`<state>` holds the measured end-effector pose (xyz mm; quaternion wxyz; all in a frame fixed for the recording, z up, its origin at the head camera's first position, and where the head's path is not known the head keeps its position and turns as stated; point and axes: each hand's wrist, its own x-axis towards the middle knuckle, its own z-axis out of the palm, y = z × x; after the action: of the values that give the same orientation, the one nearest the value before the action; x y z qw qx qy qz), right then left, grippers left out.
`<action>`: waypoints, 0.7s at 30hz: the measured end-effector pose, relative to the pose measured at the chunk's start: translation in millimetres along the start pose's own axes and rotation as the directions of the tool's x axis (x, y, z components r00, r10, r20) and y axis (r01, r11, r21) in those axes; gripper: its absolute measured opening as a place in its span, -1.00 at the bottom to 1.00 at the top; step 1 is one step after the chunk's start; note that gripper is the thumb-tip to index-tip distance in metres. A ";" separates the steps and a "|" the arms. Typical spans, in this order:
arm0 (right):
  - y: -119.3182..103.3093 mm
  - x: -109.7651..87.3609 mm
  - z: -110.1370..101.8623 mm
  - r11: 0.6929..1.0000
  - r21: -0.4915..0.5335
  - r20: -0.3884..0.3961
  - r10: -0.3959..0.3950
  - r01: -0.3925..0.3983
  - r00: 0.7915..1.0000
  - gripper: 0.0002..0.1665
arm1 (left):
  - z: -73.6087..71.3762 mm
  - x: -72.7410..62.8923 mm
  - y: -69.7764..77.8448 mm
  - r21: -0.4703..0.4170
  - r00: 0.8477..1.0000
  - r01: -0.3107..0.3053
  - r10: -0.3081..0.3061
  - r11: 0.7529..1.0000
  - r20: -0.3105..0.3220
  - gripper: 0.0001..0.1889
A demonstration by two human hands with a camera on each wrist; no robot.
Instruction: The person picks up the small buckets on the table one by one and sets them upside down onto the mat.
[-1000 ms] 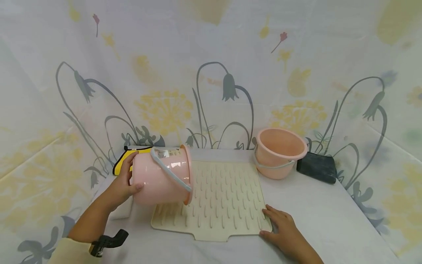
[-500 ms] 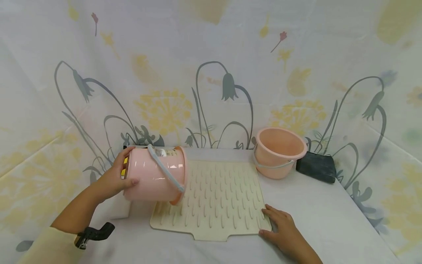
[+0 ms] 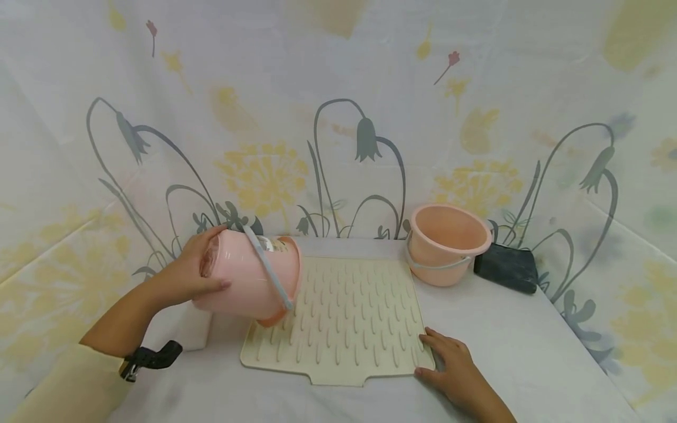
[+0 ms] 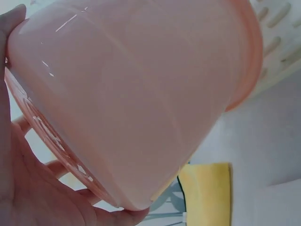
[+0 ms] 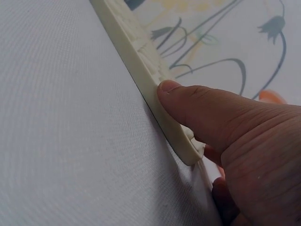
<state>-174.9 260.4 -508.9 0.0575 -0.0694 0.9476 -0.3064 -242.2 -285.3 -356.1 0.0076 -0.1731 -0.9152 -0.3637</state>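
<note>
Left hand [image 3: 185, 275] grips a glossy pink plastic bucket [image 3: 245, 276] by its base end.
The bucket lies tipped sideways over the left part of a cream, rectangular ridged mat [image 3: 344, 323], mouth toward it; the right hand [image 3: 452, 369] holds the mat's near right corner between thumb and fingers.

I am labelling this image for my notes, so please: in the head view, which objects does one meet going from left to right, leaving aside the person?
Tilted pink bucket → cream ridged board → peach bucket → black pouch.
</note>
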 end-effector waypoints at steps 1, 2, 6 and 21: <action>0.0 -0.4 -0.1 1.000 -0.001 0.002 0.005 -0.005 1.000 -0.02 | 0.8 2.3 1.3 0.012 1.000 -0.009 0.009 1.000 0.005 0.18; -0.2 -0.8 -0.4 1.000 -0.002 0.003 0.010 -0.010 1.000 -0.02 | 1.9 5.2 2.6 0.028 1.000 -0.018 0.017 0.999 0.012 0.17; 1.6 -0.5 -1.6 1.000 0.005 0.008 0.025 -0.025 1.000 -0.02 | 5.8 16.7 9.2 0.073 0.998 -0.048 0.045 0.996 0.040 0.17; 0.7 1.9 1.2 1.000 0.014 0.017 0.027 -0.027 0.999 -0.04 | 21.9 34.1 21.6 0.143 0.997 -0.016 0.006 0.990 0.076 0.14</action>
<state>-176.6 260.0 -510.3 0.0700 -0.0586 0.9458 -0.3117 -264.8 -245.4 -353.1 -0.0123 -0.1907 -0.9377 -0.2903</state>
